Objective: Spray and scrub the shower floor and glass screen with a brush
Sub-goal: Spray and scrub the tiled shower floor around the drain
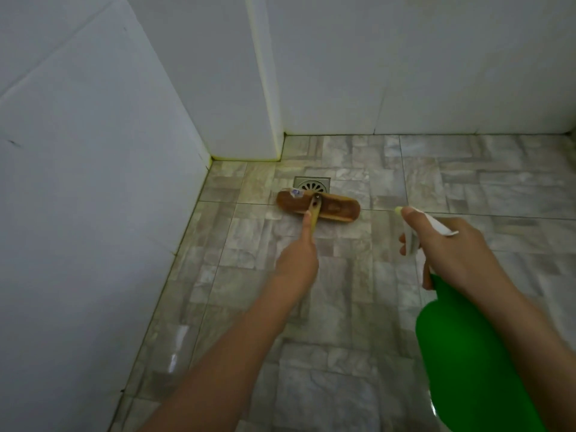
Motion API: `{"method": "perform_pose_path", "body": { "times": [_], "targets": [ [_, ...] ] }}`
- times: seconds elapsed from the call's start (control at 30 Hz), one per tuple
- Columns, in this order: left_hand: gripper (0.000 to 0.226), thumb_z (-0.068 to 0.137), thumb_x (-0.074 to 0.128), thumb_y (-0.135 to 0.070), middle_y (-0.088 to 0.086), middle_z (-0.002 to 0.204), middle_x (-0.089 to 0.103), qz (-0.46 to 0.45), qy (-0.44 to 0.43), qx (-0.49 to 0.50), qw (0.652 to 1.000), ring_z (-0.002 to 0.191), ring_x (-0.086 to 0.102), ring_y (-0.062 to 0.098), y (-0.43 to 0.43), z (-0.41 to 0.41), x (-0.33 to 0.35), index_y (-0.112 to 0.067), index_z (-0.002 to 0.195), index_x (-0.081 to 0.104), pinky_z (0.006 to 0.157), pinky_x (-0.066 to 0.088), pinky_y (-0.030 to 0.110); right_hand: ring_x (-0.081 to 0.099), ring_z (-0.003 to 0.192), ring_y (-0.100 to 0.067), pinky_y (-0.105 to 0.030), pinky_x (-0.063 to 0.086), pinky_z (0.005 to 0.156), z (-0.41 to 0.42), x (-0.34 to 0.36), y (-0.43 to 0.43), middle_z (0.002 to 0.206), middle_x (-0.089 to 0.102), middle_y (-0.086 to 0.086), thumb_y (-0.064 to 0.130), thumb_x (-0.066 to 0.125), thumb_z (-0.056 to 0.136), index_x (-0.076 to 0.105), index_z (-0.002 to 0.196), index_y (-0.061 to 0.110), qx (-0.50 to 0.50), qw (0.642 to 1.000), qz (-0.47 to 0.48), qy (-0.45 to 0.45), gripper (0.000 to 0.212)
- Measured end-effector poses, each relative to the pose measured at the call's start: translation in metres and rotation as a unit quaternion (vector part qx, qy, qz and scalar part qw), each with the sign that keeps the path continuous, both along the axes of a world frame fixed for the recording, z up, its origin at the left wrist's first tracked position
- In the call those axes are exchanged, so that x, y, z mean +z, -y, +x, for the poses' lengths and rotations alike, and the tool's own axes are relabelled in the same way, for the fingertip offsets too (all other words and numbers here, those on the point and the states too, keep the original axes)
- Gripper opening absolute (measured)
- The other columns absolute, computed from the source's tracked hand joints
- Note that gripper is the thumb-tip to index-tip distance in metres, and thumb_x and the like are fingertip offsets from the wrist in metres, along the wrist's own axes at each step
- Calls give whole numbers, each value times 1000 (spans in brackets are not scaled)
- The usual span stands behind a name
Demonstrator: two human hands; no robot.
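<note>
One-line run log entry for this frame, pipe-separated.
left hand: grips brush by handle, head on floor by drain | right hand: holds green spray bottle above floor | stage: floor

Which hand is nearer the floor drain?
Left. The left hand grips the brush on the near side of the drain; the right hand, holding the spray bottle, is farther off to its right.

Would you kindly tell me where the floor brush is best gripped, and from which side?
Probably the thin handle, from the near side, as the left hand does: it slants back toward the person, while the wide brush head lies flat on the floor by the drain.
</note>
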State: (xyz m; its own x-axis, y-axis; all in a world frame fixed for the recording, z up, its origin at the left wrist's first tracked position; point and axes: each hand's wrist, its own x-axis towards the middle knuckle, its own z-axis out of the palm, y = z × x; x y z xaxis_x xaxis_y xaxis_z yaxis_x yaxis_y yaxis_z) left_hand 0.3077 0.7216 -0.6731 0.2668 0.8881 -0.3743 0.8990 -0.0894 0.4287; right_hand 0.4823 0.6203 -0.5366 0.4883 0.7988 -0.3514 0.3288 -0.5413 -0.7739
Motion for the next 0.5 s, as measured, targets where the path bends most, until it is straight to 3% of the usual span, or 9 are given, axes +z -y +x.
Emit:
{"method": "perform_pose_path", "body": {
  "times": [0.1, 0.2, 0.33, 0.4, 0.5],
  "targets": [
    [74, 100, 29, -20, 2, 68, 56, -7, 26, -8, 1000, 54, 52, 13, 81, -13, 7, -59, 135, -23, 54, 46, 33, 59, 34, -21, -27, 43, 49, 12, 1, 19, 55, 67, 2, 55, 48, 97, 72, 81, 7, -19, 1000, -4, 2, 56],
    [75, 101, 29, -27, 0, 75, 59, -45, -17, -41, 998, 62, 57, 14, 133, -36, 12, -62, 124, -34, 61, 48, 32, 55, 30, -16, -21, 41, 40, 19, 0, 29, 49, 62, 1, 54, 48, 97, 72, 82, 6, -33, 999, -24, -8, 55],
    [58, 101, 27, -28, -1, 70, 50, -4, 9, -2, 1000, 58, 50, 13, 70, -14, 6, -48, 145, -6, 58, 41, 30, 59, 33, -22, -30, 46, 55, 28, -1, 22, 70, 72, -6, 53, 48, 97, 72, 79, 4, -38, 999, -22, -21, 57],
    [56, 102, 25, -27, 1, 67, 50, 22, -6, 13, 1000, 55, 49, 13, 11, 6, 1, -41, 149, -3, 52, 37, 29, 59, 34, -23, -32, 50, 57, 28, -1, 10, 75, 74, -8, 52, 49, 96, 72, 81, 2, -44, 998, -11, -40, 58],
    [58, 101, 27, -21, 11, 83, 60, 22, -39, 36, 998, 63, 51, 20, -51, 32, 6, -30, 151, -1, 60, 40, 34, 58, 32, -18, -30, 49, 54, 31, -3, -11, 70, 71, -8, 52, 50, 95, 72, 84, -1, -42, 998, 0, -48, 59]
  ]
}}
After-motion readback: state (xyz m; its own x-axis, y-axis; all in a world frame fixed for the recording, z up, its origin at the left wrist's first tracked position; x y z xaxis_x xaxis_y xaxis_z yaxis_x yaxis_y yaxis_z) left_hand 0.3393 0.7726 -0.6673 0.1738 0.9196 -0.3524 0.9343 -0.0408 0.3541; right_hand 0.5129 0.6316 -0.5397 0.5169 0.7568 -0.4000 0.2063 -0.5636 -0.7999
